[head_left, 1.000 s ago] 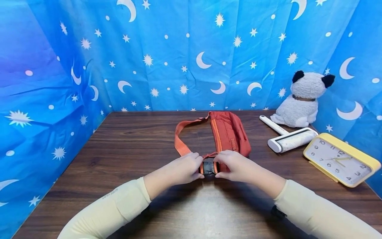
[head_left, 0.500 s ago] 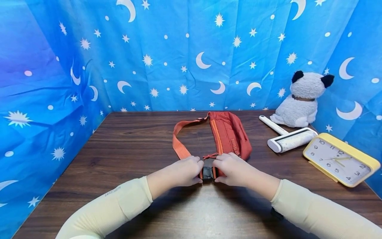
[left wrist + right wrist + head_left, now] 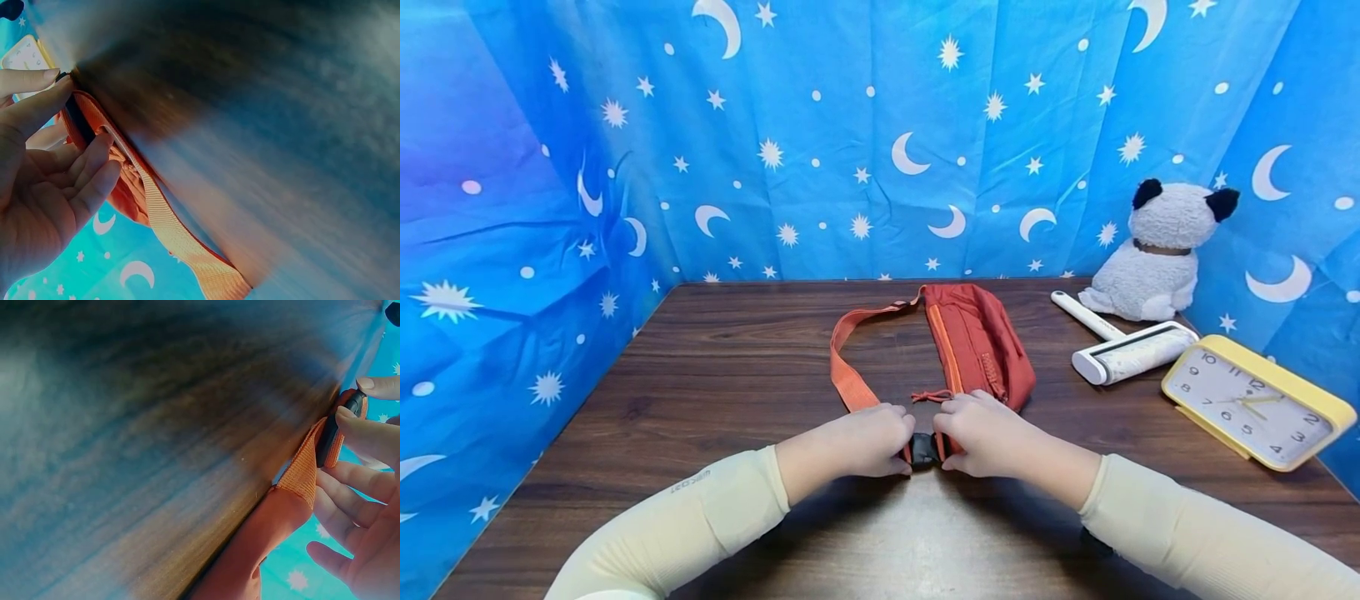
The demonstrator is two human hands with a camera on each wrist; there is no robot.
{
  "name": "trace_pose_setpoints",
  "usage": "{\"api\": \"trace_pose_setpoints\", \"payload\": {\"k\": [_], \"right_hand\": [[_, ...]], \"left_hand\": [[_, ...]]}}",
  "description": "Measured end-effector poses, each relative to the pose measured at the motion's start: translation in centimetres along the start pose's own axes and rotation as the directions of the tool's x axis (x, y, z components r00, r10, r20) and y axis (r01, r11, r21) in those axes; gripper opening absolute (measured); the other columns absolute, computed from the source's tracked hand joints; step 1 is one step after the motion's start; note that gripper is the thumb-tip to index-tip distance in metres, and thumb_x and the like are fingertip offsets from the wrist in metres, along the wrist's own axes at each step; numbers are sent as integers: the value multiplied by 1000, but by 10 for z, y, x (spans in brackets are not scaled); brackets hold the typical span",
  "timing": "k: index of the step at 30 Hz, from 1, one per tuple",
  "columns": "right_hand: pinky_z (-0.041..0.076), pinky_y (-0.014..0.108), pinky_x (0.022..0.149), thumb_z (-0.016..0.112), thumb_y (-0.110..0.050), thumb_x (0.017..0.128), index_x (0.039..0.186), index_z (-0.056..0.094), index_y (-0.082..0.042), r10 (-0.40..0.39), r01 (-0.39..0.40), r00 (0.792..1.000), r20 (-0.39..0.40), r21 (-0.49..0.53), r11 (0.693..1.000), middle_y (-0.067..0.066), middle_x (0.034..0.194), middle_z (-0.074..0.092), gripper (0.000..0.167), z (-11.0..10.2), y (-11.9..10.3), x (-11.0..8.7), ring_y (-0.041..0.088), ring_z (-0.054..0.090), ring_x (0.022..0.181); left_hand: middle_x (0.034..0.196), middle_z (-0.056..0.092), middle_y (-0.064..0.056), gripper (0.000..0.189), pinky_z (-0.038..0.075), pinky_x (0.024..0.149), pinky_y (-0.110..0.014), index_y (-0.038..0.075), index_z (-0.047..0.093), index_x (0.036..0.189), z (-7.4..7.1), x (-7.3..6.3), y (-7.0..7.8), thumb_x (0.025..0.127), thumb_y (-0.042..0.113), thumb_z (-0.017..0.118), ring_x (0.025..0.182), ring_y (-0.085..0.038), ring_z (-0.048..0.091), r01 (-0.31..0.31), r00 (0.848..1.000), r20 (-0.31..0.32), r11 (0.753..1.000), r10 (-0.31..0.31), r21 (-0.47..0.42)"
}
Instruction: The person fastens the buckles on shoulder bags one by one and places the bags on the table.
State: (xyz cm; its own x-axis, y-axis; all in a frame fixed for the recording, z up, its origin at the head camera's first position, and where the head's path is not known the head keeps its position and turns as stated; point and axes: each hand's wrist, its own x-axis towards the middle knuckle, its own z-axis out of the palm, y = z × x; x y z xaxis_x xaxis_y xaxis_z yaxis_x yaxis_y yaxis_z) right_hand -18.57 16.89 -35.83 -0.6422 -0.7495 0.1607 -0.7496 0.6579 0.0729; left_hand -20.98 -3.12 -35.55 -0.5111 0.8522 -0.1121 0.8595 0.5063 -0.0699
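Observation:
A red waist bag [image 3: 981, 342] lies on the wooden table with its orange strap [image 3: 850, 375] looped out to the left. The black buckle [image 3: 923, 450] on the strap sits between my two hands, its halves joined as far as I can see. My left hand [image 3: 868, 440] pinches the buckle's left end and the webbing there; the left wrist view shows thumb and fingers on the black edge [image 3: 78, 122]. My right hand [image 3: 988, 435] pinches the right end, where the right wrist view shows fingers about the black buckle part [image 3: 337, 428]. A red zipper cord [image 3: 931, 396] lies just behind.
To the right are a white lint roller [image 3: 1135, 354], a yellow alarm clock [image 3: 1258, 404] and a grey-white plush toy [image 3: 1157, 258] with black ears. A blue curtain [image 3: 820, 133] with moons and stars hangs behind and beside the dark wooden table [image 3: 715, 358].
Both hands have drawn the buckle a little toward me, and the strap loop has shifted slightly left and nearer. The bag has shifted slightly. The other objects stay put.

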Motion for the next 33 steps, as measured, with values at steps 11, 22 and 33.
{"api": "trace_pose_setpoints", "payload": {"k": [11, 22, 33], "right_hand": [[40, 35, 63, 82, -37, 68, 79, 64, -15, 13, -12, 999, 33, -43, 999, -6, 74, 52, 31, 0, -4, 2, 18, 54, 77], [40, 31, 57, 79, -42, 71, 81, 64, -15, 27, -28, 999, -37, -14, 1000, -6, 74, 52, 33, -5, -1, -3, 14, 53, 72], [50, 37, 72, 67, -31, 86, 111, 66, -9, 54, -50, 945, -323, 19, 999, 4, 101, 65, 33, -33, 18, -10, 18, 62, 90]], "left_hand": [[79, 51, 1, 36, 43, 66, -24, 8, 57, 94, 0, 3, 1, 83, 39, 70, 74, -11, 54, 28, 998, 64, 1000, -27, -13], [78, 48, 2, 40, 42, 63, -25, 7, 57, 95, -3, 3, 2, 85, 45, 66, 71, -11, 50, 64, 997, 39, 997, -62, -44], [104, 55, -8, 61, 47, 79, -32, -1, 51, 123, -23, -11, -19, 89, 48, 59, 93, -19, 54, 75, 961, -262, 995, -92, -72]]}}
